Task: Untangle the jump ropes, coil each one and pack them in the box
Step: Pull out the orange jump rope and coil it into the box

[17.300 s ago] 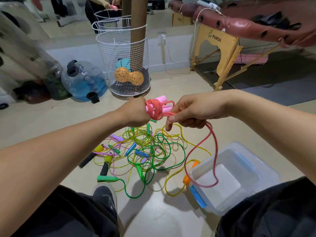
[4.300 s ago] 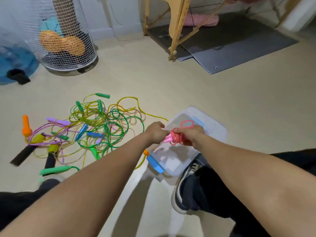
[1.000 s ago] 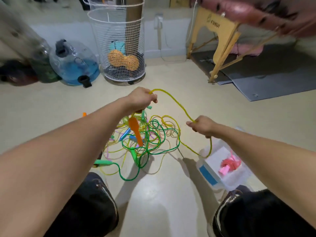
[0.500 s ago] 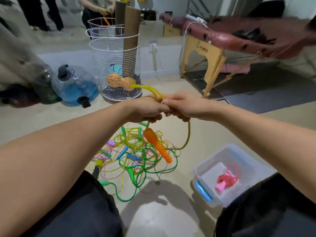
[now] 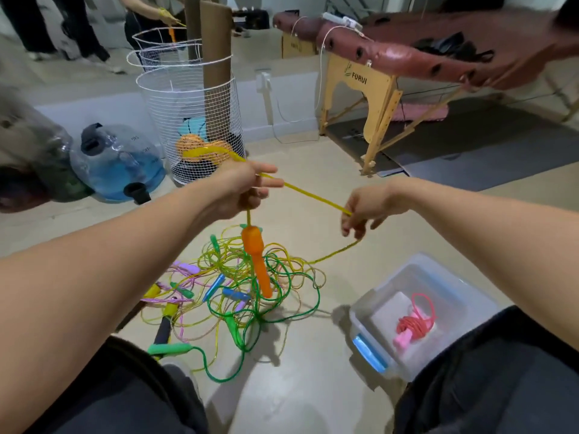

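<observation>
Holding a coiled pink rope (image 5: 415, 324), the box (image 5: 445, 274) sits while both hands' fingers (image 5: 349, 220) pinch yellow rope (image 5: 313, 195).

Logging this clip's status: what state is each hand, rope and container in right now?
Left hand: grips the yellow rope, raised.
Right hand: pinches the same rope farther along.
Yellow rope: taut between the hands, the rest trailing into the pile.
Orange carrot handle: hanging below the left hand.
Rope pile: tangled on the floor.
Pink rope: coiled, in the box.
Box: open, lid off.
</observation>
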